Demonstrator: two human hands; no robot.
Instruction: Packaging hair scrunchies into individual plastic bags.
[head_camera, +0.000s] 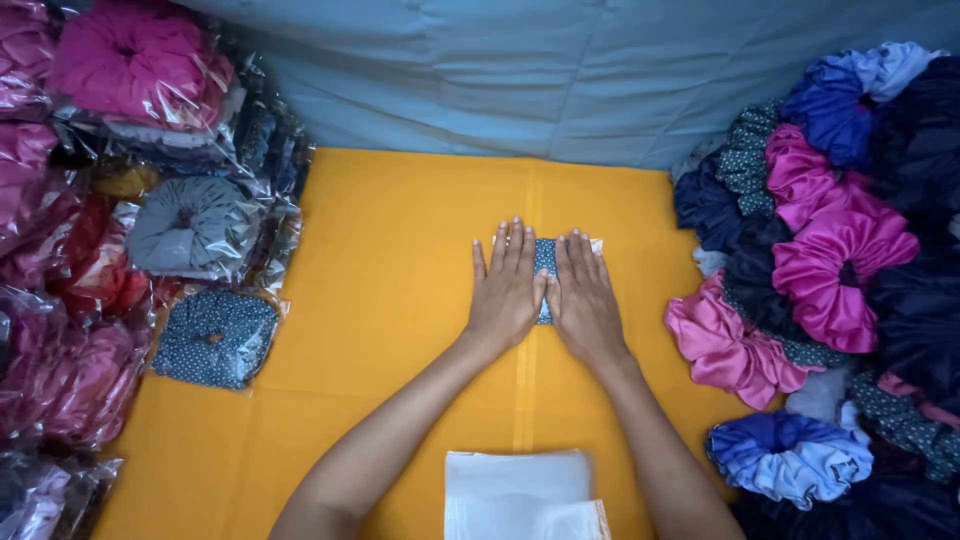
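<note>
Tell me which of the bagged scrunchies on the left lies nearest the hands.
The dark blue dotted scrunchie, bagged, at the pile's lower edge on the yellow cloth. The grey one and the pink one sit farther from the left hand.

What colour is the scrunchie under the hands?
Blue with small white dots, the bagged scrunchie peeks between both hands in the head view.

Small dark-blue dotted fabric scrunchie in a clear plastic sleeve (545, 262): lying flat (mostly covered), near the middle of the yellow cloth-covered tabletop (400, 300), slightly toward its far edge.
</note>
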